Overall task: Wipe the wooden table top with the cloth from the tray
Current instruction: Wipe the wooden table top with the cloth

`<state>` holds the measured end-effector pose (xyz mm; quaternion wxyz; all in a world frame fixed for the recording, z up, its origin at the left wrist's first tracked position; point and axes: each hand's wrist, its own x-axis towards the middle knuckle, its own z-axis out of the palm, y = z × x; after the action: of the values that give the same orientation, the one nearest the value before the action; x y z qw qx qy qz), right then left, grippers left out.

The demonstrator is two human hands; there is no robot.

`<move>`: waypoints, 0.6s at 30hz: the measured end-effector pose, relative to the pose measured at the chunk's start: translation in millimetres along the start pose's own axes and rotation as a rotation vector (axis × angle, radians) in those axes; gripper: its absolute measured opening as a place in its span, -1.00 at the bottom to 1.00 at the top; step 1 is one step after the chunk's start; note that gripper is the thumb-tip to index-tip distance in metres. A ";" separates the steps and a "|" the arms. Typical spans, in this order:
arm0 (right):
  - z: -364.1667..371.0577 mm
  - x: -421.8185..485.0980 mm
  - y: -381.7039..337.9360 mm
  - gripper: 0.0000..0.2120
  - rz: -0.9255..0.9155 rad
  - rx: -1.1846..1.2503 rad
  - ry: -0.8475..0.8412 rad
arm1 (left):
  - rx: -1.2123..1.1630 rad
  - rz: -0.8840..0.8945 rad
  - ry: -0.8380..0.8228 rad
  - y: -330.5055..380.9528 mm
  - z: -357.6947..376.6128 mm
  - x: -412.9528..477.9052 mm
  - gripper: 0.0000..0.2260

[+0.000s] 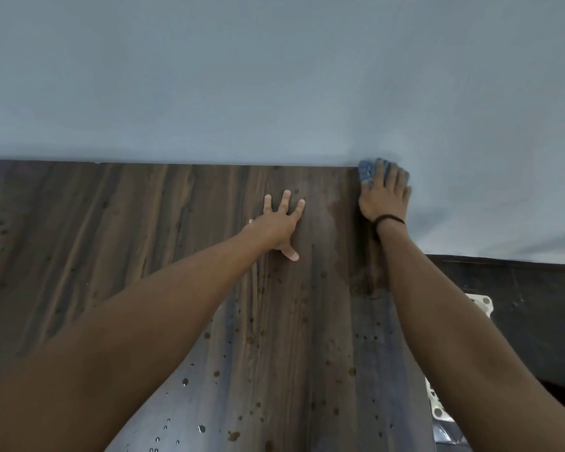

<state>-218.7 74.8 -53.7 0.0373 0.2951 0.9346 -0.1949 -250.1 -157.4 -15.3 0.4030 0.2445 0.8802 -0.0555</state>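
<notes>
The dark wooden table top [144, 243] fills the lower half of the view and is speckled with water drops. My right hand [385, 199] presses a blue cloth [367, 171] onto the far right corner of the table, against the wall; the fingers lie over the cloth and hide most of it. A black band circles that wrist. My left hand [279, 223] rests flat on the wood to the left of it, fingers spread and straight. A damp streak shows between the two hands.
A pale blue wall [274, 76] rises right behind the table's far edge. To the right, below the table, lies a dark floor [519, 308] with a white perforated object [483, 305] partly hidden by my right arm.
</notes>
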 end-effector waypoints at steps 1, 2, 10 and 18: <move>5.2 -0.1 -12.9 -0.42 -0.045 -0.027 -0.024 | 0.002 -0.001 -0.003 0.3 -0.3 -0.6 0.17; 11.2 -4.7 -21.0 -0.43 -0.144 -0.063 -0.052 | 0.003 -0.004 -0.004 0.3 -0.3 -1.2 0.17; 8.9 -30.4 -15.0 -0.43 -0.145 -0.078 -0.084 | -0.013 0.008 -0.004 -0.9 0.8 -1.3 0.16; 23.8 -92.4 11.2 -0.44 -0.156 -0.105 0.003 | -0.016 0.028 0.017 -2.1 1.2 -2.5 0.17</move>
<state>-137.4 24.4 -62.3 0.0360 0.2194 0.9637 -0.1476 -248.9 -160.5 -14.5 0.3981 0.2538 0.8806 -0.0405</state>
